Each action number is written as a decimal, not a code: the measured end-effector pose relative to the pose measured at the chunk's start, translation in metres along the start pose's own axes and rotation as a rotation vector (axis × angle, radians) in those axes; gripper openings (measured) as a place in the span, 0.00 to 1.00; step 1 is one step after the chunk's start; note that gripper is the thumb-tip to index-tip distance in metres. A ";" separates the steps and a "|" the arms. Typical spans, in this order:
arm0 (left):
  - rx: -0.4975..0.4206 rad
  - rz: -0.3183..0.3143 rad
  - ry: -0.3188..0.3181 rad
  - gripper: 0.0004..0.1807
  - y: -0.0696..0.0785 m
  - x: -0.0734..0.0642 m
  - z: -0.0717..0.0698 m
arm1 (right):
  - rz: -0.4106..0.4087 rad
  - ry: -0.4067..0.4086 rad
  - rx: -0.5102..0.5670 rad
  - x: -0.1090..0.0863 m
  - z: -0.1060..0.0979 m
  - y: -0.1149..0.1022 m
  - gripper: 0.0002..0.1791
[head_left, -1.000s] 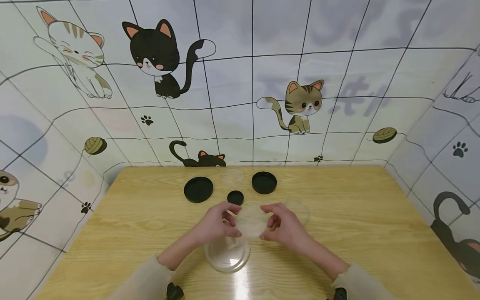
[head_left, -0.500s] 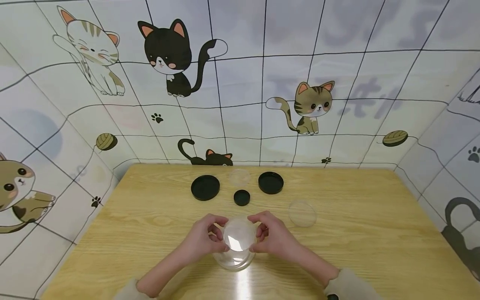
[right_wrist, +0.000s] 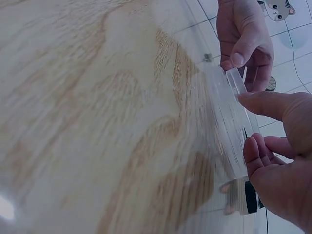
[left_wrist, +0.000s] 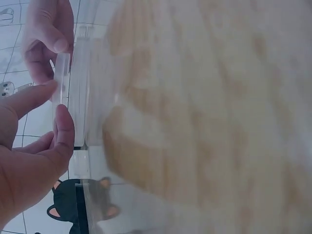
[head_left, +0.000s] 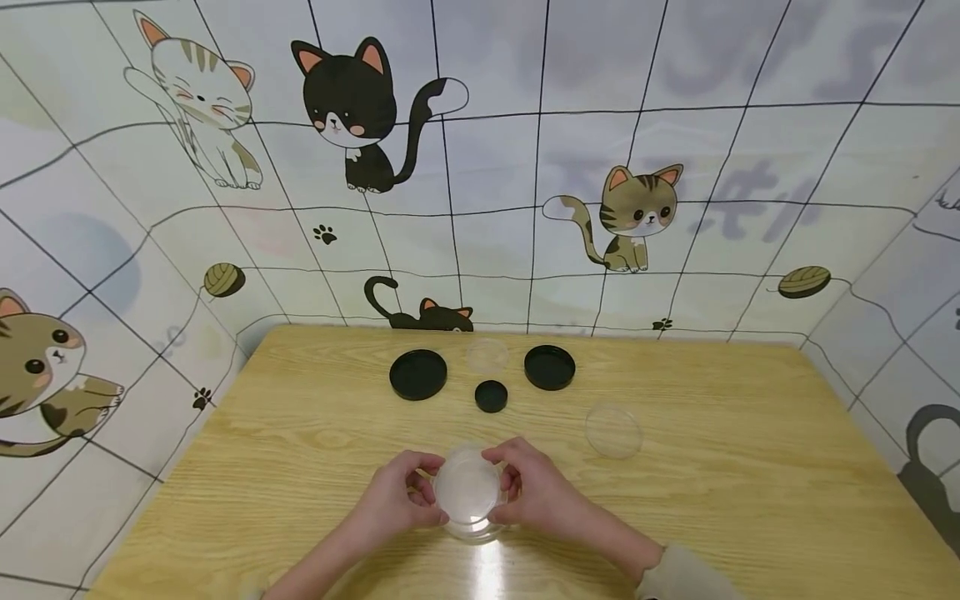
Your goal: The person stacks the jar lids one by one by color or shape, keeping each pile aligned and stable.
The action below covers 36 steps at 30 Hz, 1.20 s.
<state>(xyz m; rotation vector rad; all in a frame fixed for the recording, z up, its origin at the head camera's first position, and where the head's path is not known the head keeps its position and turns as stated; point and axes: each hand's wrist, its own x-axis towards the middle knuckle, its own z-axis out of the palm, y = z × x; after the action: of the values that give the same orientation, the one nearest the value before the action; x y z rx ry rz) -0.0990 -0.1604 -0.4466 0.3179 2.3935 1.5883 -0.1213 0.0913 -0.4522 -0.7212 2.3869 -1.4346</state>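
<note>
In the head view, a clear, shallow round dish (head_left: 467,483) is held flat between both hands, low over the table. My left hand (head_left: 401,497) pinches its left edge between thumb and fingers. Opposite, the right hand (head_left: 538,493) grips the right edge the same way. Larger clear round dishes (head_left: 477,534) are stacked directly below, their front rims showing past the held dish. Both wrist views show it edge-on: the held dish (left_wrist: 62,73) sits right at the top of the clear stack (right_wrist: 222,119).
Toward the back of the wooden table (head_left: 720,433) are a large black round dish (head_left: 417,375), another black dish (head_left: 550,368) and a small black one (head_left: 491,397). One clear disc (head_left: 487,357) lies between them; another clear disc (head_left: 613,432) lies to the right. A cat-print backdrop (head_left: 495,167) surrounds the table.
Both hands have brought the clear dish toward the person and down, from beyond the clear stack to right over it. The head view has shifted slightly; the dishes on the table stay put.
</note>
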 end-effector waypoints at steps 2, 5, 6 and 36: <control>0.013 0.005 0.001 0.34 -0.001 0.000 0.001 | -0.005 -0.003 -0.005 0.000 0.001 0.000 0.36; 0.031 0.012 0.000 0.34 0.000 0.001 0.002 | -0.009 -0.010 -0.019 0.001 0.001 0.001 0.36; 0.042 0.012 -0.003 0.34 0.001 0.001 0.002 | -0.010 -0.016 -0.026 0.001 0.001 0.001 0.36; 0.106 0.024 -0.064 0.33 -0.001 0.006 0.001 | -0.020 -0.099 -0.140 0.004 -0.002 0.000 0.35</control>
<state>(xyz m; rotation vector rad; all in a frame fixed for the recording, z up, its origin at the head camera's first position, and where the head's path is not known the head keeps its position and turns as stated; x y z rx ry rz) -0.1046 -0.1584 -0.4484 0.4133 2.4390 1.4411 -0.1256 0.0905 -0.4507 -0.8312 2.4270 -1.2182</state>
